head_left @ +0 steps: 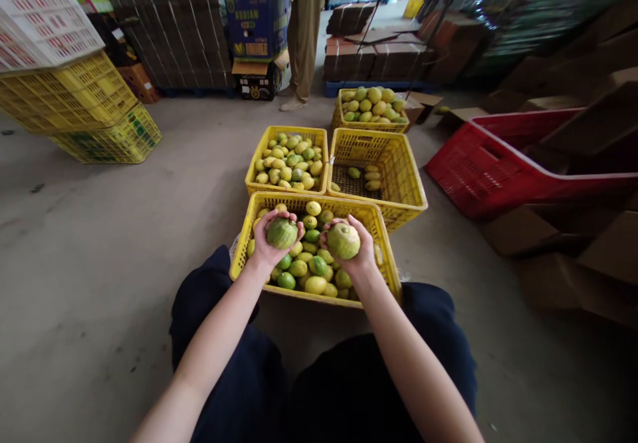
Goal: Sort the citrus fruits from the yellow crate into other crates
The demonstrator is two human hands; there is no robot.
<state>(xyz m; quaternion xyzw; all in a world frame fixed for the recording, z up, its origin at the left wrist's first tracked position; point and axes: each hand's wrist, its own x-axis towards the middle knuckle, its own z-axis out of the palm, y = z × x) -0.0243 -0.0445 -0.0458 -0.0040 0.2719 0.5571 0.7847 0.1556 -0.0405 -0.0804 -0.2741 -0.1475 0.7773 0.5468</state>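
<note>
Round green-yellow fruits sat one in each hand: left hand [272, 240] wrapped one [282, 233], right hand [356, 247] another [343, 241], above the yellow plastic crate [319, 297]. Gentle holding seemed best.

Yellow crates [379, 214] on concrete floor [100, 244]

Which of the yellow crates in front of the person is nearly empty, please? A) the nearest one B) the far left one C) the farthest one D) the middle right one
D: the middle right crate holds only a few fruits on its bare floor, while the other three are well filled.
</note>
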